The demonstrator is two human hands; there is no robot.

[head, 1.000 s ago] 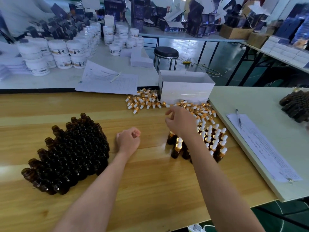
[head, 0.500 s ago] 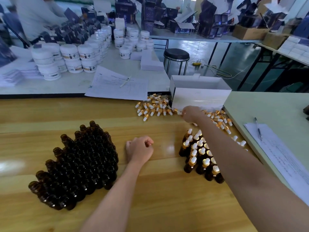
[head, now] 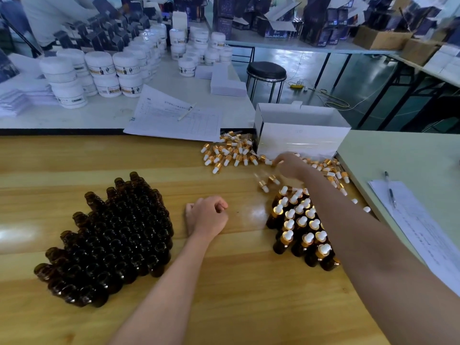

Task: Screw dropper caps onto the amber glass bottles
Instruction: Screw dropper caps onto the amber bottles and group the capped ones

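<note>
Uncapped amber bottles stand massed well left of the white box. Left hand, nearer-left of the box, is curled and empty. Dropper caps lie beside the box. Right hand reaches among them, grip indiscernible. Capped bottles stand before the box.

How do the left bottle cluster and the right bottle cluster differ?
The left bottle cluster stands open-necked, uncapped; the right bottle cluster wears gold collars with white dropper bulbs. The left bottle cluster is much larger than the right bottle cluster. Both are upright amber glass bottles packed tight on the wooden table.
</note>
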